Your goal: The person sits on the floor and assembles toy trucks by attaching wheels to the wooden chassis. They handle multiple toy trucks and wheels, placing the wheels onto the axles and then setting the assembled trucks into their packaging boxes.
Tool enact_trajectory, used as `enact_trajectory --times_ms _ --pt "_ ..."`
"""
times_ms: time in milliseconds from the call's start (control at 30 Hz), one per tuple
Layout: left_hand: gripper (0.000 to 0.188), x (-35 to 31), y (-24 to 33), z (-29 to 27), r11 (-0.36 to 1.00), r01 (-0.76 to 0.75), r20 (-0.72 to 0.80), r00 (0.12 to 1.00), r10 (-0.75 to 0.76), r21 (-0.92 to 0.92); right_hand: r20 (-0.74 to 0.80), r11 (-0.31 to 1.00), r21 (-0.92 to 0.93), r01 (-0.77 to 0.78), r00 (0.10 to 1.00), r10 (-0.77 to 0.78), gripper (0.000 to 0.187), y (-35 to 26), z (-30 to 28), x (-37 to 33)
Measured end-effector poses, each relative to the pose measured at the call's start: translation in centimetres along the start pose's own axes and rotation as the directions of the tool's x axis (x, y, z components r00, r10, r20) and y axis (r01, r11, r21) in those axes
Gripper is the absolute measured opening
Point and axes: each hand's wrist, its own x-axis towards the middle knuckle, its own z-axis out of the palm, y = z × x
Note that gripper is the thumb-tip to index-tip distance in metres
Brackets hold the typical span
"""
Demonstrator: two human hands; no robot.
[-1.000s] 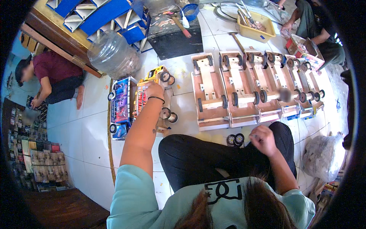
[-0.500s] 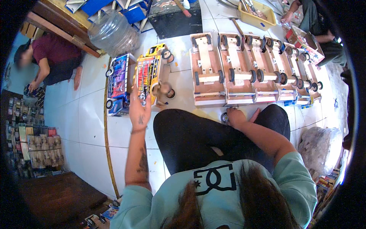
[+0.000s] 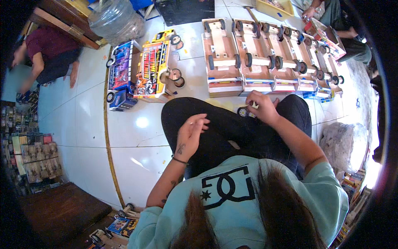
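My left hand (image 3: 192,135) is over my lap, its fingers loosely bent and apart, with nothing visible in it. In front of my right knee, my right hand (image 3: 262,108) has its fingers drawn together just above small black toy wheels (image 3: 243,111) with pale hubs on the floor. Whatever those fingertips may hold is hidden. To the front left lie a yellow toy truck (image 3: 151,68) and a blue toy truck (image 3: 121,74), both on their sides. The yellow one has its dark wheels (image 3: 175,74) turned toward me.
Several upturned wooden toy trucks (image 3: 224,62) stand in a row ahead. A clear plastic jar (image 3: 116,23) and a yellow bin (image 3: 275,9) are behind. One person (image 3: 52,54) crouches far left; another person's hand (image 3: 309,13) is far right. A wrapped bundle (image 3: 344,147) lies at my right.
My left hand has left the yellow truck and come back over my lap. My right hand has lifted slightly, uncovering more of the wheels. The view has shifted.
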Motion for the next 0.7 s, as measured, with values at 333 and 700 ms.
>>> enact_trajectory --times_ms 333,700 --pt "0.025 2.4 2.6 6.1 0.972 -0.007 0.035 0.999 0.016 -0.235 -0.180 0.915 -0.105 0.389 0.898 -0.402 0.031 -10.2 -2.1 -0.8" --pt "0.015 1.0 4.5 6.3 0.949 -0.283 -0.084 0.952 0.296 0.136 -0.294 0.961 0.035 0.273 0.922 -0.251 0.015 -10.5 -1.1 1.3"
